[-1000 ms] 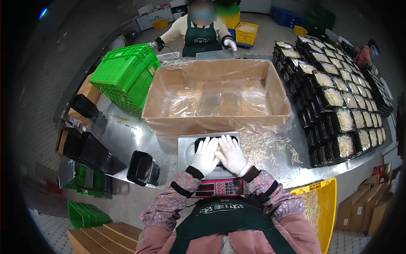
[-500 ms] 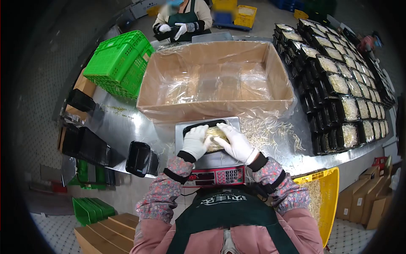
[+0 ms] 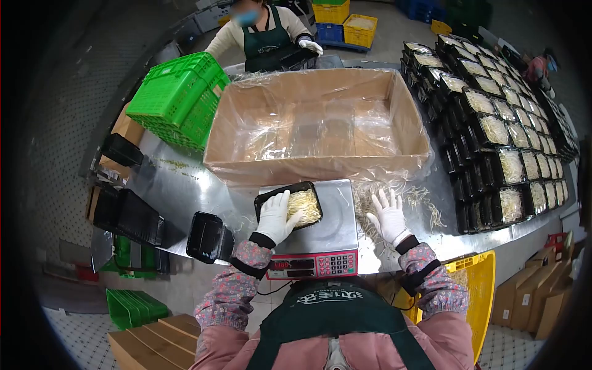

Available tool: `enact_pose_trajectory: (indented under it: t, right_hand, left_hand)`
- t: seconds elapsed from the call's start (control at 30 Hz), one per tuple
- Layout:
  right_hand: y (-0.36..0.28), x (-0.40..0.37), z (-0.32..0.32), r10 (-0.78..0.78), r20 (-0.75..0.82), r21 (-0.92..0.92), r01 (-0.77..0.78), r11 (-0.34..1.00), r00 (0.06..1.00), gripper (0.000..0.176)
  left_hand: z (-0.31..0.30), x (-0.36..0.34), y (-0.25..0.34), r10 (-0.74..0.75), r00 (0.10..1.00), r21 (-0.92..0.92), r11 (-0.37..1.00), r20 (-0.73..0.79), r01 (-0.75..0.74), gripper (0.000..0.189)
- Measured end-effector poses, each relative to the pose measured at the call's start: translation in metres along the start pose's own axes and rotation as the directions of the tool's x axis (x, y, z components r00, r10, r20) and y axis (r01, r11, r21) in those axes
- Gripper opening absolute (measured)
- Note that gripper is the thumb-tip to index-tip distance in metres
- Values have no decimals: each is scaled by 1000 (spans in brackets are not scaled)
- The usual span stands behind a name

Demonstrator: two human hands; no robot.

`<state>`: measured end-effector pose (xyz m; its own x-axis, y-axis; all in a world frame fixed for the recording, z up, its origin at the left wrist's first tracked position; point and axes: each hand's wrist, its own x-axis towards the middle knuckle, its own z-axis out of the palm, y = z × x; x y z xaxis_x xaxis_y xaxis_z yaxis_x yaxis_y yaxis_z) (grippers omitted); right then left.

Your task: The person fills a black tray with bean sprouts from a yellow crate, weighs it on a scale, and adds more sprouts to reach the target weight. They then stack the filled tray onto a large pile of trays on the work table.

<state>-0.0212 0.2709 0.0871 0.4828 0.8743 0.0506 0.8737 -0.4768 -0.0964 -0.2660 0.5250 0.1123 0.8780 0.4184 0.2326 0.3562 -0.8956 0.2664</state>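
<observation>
A black plastic tray (image 3: pixel 316 219) of pale bean sprouts (image 3: pixel 303 206) sits askew on the left part of the scale's metal plate (image 3: pixel 340 216). My white-gloved left hand (image 3: pixel 275 217) lies over the tray's left half, fingers stretched out and thumb apart, covering some of the sprouts. Right of the scale, my gloved right hand (image 3: pixel 390 219) is spread open, palm down, over loose sprouts (image 3: pixel 419 198) scattered on the metal table; it holds nothing that I can see. The scale's red keypad panel (image 3: pixel 336 264) faces me.
A large plastic-lined cardboard box (image 3: pixel 314 169) stands behind the scale. Green crates (image 3: pixel 172 92) and black trays (image 3: pixel 208 237) are at the left. Stacks of filled trays (image 3: pixel 493 129) line the right. A co-worker (image 3: pixel 265 40) stands opposite; a yellow crate (image 3: pixel 484 296) is beside me.
My right hand has left the tray and moved right to the loose sprouts. The tray has shifted left under my left hand. The co-worker has leaned and now has a black tray.
</observation>
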Motion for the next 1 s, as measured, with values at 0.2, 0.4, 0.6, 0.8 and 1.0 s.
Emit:
enact_pose_trajectory:
  t: [0.2,0.4,0.6,0.8,1.0]
  right_hand:
    - [-35,25,29,-247,-60,140,253,957,967,64]
    - [4,38,-26,132,-369,430,43,902,920,36]
    - [-91,39,-63,-432,-134,690,397,605,892,26]
    - [-87,51,-31,-536,23,711,364,602,844,27]
    - [-18,120,-124,-395,-98,790,313,527,914,32]
  left_hand:
    - [2,21,50,46,991,-128,991,128,-29,84]
    - [-1,23,45,108,989,-314,940,-104,-135,54]
    - [28,46,57,162,987,-161,974,4,-159,39]
    - [27,47,62,128,988,-84,989,85,-121,42]
    - [0,45,67,163,986,-238,960,35,-150,52]
